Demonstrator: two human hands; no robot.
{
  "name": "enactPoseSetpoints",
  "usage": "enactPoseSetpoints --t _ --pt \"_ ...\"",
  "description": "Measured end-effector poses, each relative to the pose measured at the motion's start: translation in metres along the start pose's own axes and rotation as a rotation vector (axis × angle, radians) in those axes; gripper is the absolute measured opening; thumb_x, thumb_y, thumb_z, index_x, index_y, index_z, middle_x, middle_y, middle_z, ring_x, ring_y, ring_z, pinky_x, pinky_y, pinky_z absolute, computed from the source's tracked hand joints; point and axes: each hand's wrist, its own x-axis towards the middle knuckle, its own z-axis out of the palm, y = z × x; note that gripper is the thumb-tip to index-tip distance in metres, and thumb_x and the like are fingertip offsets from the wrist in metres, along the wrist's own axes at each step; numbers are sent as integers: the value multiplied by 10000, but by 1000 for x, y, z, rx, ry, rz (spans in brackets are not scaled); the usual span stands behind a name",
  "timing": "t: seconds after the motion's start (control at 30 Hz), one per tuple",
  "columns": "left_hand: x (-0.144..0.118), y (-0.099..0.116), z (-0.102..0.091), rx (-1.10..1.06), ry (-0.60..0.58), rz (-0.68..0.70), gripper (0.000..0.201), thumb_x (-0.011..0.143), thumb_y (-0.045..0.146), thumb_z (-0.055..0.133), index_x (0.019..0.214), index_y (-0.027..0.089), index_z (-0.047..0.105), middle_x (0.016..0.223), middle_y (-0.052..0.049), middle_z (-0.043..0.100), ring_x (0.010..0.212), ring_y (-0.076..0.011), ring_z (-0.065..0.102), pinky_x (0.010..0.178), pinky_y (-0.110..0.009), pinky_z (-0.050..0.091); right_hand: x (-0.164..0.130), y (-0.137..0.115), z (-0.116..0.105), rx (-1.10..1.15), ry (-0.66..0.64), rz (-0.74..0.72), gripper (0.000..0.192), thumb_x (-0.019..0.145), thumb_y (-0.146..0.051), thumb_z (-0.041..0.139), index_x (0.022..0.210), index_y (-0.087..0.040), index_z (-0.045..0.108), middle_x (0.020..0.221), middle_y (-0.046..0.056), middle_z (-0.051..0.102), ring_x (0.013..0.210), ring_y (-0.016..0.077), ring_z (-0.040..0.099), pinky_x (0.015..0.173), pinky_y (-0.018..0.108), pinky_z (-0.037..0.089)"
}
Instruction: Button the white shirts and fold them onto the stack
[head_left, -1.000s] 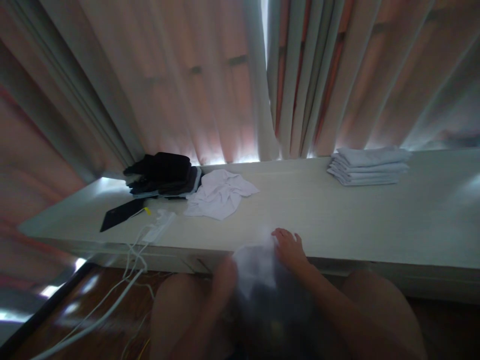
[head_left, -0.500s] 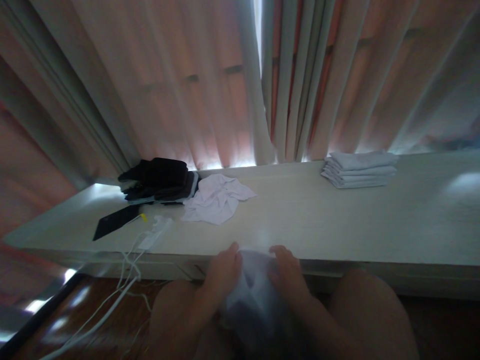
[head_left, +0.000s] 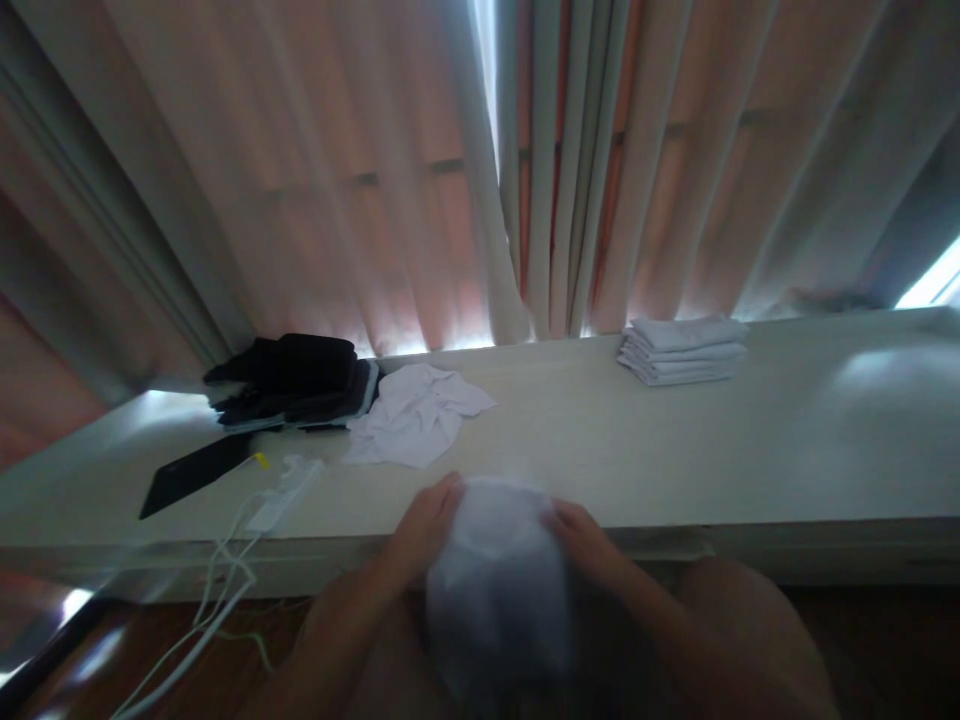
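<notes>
Between my hands hangs a white cloth garment [head_left: 499,570], blurred by motion, its lower part in shadow over my lap. My left hand [head_left: 431,515] grips its upper left edge, and my right hand [head_left: 581,530] grips the upper right edge. The kind of garment cannot be made out. Beyond my left hand a crumpled white cloth [head_left: 420,412] lies loose on the white table [head_left: 555,430]. Farther right, a neat stack of folded white cloths [head_left: 682,350] sits at the table's back edge.
A pile of dark folded clothes [head_left: 300,375] stands at the back left, with a flat black device [head_left: 196,472] in front. A white power strip [head_left: 285,492] trails cables [head_left: 225,590] over the front edge. Curtains [head_left: 375,200] hang behind the table.
The white garment has been raised and spread wider between my hands, showing more of its surface. My view has turned slightly right. The other cloths lie as before.
</notes>
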Motion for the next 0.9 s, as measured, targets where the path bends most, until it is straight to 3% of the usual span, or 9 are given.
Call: enactPoseSetpoints --t 0.1,0.17,0.23,0.3,0.37,0.43,0.7,0.77,0.9 --pt "14 -7 -3 -122 22 103 424 978 497 291 938 214 604 884 -48 676 877 -212 621 832 -319 457 -2 -43 -22 -75 27 -39 501 960 -581 440 963 -150 696 948 59 692 861 220 588 782 312 461" --pt "23 -6 -7 -219 -8 200 394 895 536 467 1022 197 624 972 -58 693 942 -230 625 866 -328 473 -2 -71 -34 -101 75 -39 500 965 -580 432 958 -150 687 911 50 680 836 210 579 748 289 449" --pt "29 -2 -11 -301 -98 237 465 762 510 668 1096 187 642 1049 -56 706 981 -245 628 876 -327 484 -1 -95 -46 -134 123 -36 493 967 -578 430 930 -153 677 885 43 667 824 204 572 732 276 439" --pt "32 5 -16 -335 -210 207 474 718 469 733 1091 181 678 1060 -48 723 974 -249 636 863 -321 490 2 -115 -57 -189 143 -52 487 968 -577 430 902 -158 671 886 37 660 834 204 573 742 273 437" --pt "34 12 -21 -324 -268 152 391 807 503 644 1000 171 716 1007 -47 738 927 -244 643 824 -318 495 5 -131 -68 -279 140 -78 486 970 -577 425 878 -164 664 862 28 651 818 199 569 731 268 432" --pt "39 18 -27 -289 -258 115 450 894 555 500 887 162 720 922 -51 740 853 -234 640 771 -315 497 9 -143 -80 -393 143 -109 483 978 -573 416 845 -170 647 799 14 631 763 185 556 689 260 413" --pt "90 42 -62 -174 14 241 582 954 589 296 825 160 668 873 -73 702 860 -241 591 823 -346 487 33 -187 -121 -601 146 -226 503 1007 -553 358 819 -176 632 805 20 655 742 183 576 696 272 407" --pt "97 51 -73 -213 -49 318 557 935 598 353 872 152 682 907 -75 704 885 -246 599 838 -351 488 39 -198 -129 -622 178 -252 514 1008 -552 346 786 -177 619 802 26 656 739 187 578 710 282 414" --pt "96 57 -83 -229 -318 401 421 871 552 560 966 169 710 974 -44 718 900 -226 624 870 -327 474 47 -212 -146 -642 241 -264 510 1004 -548 341 820 -178 640 804 38 658 753 204 590 742 306 437"
